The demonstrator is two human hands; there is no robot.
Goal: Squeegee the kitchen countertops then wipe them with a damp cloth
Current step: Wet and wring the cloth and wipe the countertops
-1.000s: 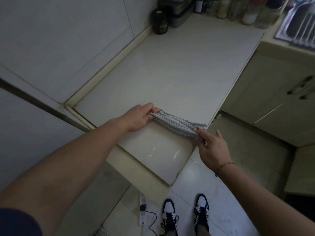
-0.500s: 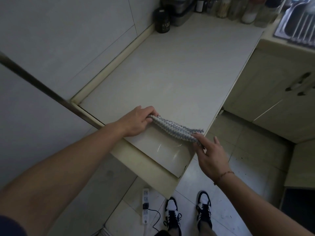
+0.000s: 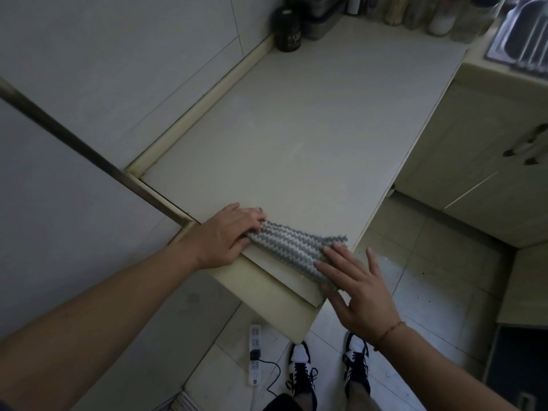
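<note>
A grey-and-white cloth (image 3: 293, 247) of ribbed, zigzag knit is held at both ends at the near end of the worktop (image 3: 296, 129). Its left end is gripped by the left hand (image 3: 228, 235), the fingers curled over the bunched fabric. Its right end is pressed down by the right hand (image 3: 355, 286), whose fingers are kept straight and spread across the knit at the worktop's near right corner. The cloth is stretched into a long, narrow band between the two hands, running just inside the near edge. The worktop is a smooth, pale, matte slab bordered by a cream raised lip. At its far left corner a dark cylindrical jar (image 3: 287, 29) is stood, with clear jars (image 3: 439, 13) lined along the far edge.
</note>
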